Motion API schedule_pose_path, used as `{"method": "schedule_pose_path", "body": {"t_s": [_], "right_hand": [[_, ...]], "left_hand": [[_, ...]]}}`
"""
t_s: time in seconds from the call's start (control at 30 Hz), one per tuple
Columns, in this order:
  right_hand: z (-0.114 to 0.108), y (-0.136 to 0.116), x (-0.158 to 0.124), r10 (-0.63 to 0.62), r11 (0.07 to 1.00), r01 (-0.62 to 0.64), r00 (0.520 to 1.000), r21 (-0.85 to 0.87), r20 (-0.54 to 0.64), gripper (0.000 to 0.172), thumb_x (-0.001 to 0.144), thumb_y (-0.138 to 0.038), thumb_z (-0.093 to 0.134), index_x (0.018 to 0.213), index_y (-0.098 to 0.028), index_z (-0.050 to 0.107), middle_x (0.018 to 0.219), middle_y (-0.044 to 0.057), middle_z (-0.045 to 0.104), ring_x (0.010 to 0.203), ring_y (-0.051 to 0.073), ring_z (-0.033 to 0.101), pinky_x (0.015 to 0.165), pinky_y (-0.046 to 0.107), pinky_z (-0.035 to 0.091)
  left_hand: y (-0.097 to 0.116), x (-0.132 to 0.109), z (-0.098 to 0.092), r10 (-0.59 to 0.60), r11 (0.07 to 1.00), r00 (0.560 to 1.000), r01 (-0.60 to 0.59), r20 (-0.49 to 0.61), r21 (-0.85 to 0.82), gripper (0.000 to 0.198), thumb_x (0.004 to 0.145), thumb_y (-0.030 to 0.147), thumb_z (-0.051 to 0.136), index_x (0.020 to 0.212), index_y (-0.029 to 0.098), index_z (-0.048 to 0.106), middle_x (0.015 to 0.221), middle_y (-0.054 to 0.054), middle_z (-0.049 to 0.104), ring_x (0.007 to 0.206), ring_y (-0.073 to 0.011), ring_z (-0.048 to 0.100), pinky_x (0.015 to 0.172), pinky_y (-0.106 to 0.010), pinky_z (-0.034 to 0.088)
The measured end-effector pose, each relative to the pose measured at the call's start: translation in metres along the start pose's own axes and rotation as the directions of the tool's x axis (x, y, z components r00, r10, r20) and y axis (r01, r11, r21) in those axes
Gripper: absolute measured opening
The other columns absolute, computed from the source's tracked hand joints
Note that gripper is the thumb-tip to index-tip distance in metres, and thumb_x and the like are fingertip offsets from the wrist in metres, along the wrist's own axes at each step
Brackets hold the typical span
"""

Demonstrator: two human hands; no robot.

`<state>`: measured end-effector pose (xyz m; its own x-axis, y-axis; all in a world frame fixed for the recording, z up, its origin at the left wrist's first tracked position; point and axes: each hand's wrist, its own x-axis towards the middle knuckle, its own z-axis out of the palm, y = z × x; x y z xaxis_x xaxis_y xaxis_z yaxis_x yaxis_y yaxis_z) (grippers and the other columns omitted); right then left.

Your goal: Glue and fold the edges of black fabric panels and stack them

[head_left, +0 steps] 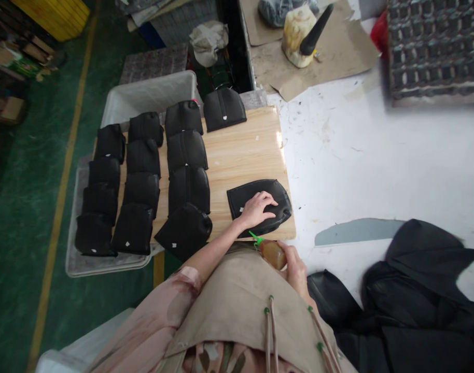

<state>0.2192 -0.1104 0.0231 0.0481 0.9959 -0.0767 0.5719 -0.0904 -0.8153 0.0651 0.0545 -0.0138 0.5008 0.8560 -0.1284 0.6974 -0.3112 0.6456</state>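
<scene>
My left hand (259, 208) lies on a black leather-like cover (253, 189) at the near right corner of the wooden board (245, 155). Its fingers are slightly bent, with the thumb held apart from them. In my right hand (296, 270) is a squeeze bottle (273, 254) of amber liquid, close against my apron. The bottle's green nozzle points up and left, towards the cover's near edge. Similar black covers (188, 189) lie overlapping in rows on the left of the board, and a single one (224, 109) lies at its far edge.
Grey plastic bins (153, 88) stand under and beyond the board. On the white table (338, 155), more black pieces (419, 295) are heaped at the right. A stained container (298, 33) with a dark cone stands on cardboard (338, 57). A gridded block (435, 46) occupies the far right.
</scene>
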Motion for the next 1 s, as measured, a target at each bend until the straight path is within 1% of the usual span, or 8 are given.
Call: {"method": "schedule_pose_path", "body": {"t_s": [0.23,0.33,0.5,0.7,0.8,1.0], "right_hand": [[0.006,0.0,0.001,-0.054,0.998,0.052,0.996,0.037,0.067,0.043,0.089,-0.05,0.053,0.12,-0.02,0.056,0.091,0.006,0.06,0.078,0.022,0.064,0.065,0.03,0.051],[0.008,-0.001,0.002,-0.077,0.997,0.074,0.993,0.038,0.093,0.044,0.09,-0.051,0.053,0.121,-0.02,0.055,0.09,0.006,0.058,0.08,0.022,0.063,0.066,0.031,0.052],[0.011,0.0,0.004,-0.141,0.989,0.136,0.984,0.051,0.107,0.041,0.093,-0.047,0.05,0.121,-0.017,0.055,0.091,0.008,0.058,0.078,0.022,0.062,0.065,0.031,0.051],[0.006,0.004,0.004,-0.131,0.991,0.131,0.981,0.012,0.142,0.043,0.093,-0.047,0.052,0.124,-0.018,0.053,0.094,0.008,0.059,0.08,0.023,0.063,0.065,0.031,0.051],[0.0,0.007,0.003,-0.128,0.991,0.132,0.985,-0.031,0.113,0.043,0.092,-0.046,0.055,0.126,-0.019,0.052,0.093,0.008,0.059,0.079,0.022,0.064,0.064,0.03,0.051],[-0.018,0.01,0.002,-0.139,0.987,0.14,0.99,-0.08,0.014,0.04,0.093,-0.042,0.057,0.126,-0.019,0.051,0.092,0.006,0.059,0.079,0.021,0.063,0.067,0.029,0.052]], "left_hand": [[0.0,0.0,0.0,0.001,1.0,1.0,-0.001,-0.007,-0.002,0.032,0.077,0.028,0.078,0.107,0.025,0.065,0.116,-0.002,0.058,0.107,-0.0197,0.055,0.092,-0.034,0.049],[0.0,0.0,0.0,0.002,1.0,1.0,-0.002,-0.007,-0.001,0.032,0.078,0.028,0.078,0.107,0.025,0.065,0.116,-0.002,0.058,0.107,-0.0197,0.055,0.092,-0.034,0.049],[-0.002,-0.001,0.002,0.014,1.0,1.0,-0.014,-0.015,-0.005,0.033,0.077,0.029,0.078,0.107,0.024,0.065,0.116,-0.002,0.058,0.107,-0.0198,0.054,0.092,-0.033,0.048],[-0.002,-0.001,0.002,0.003,1.0,1.0,-0.003,-0.011,-0.017,0.033,0.077,0.027,0.078,0.107,0.024,0.065,0.116,-0.002,0.058,0.108,-0.0198,0.054,0.093,-0.034,0.047],[-0.001,0.0,0.0,0.005,1.0,1.0,-0.005,-0.01,-0.015,0.033,0.077,0.027,0.079,0.107,0.023,0.066,0.115,-0.003,0.058,0.106,-0.0199,0.054,0.092,-0.033,0.047],[0.002,0.0,-0.001,-0.006,0.999,1.0,0.005,-0.009,-0.036,0.032,0.076,0.025,0.079,0.106,0.023,0.067,0.113,-0.003,0.059,0.107,-0.0202,0.055,0.091,-0.033,0.047]]}}
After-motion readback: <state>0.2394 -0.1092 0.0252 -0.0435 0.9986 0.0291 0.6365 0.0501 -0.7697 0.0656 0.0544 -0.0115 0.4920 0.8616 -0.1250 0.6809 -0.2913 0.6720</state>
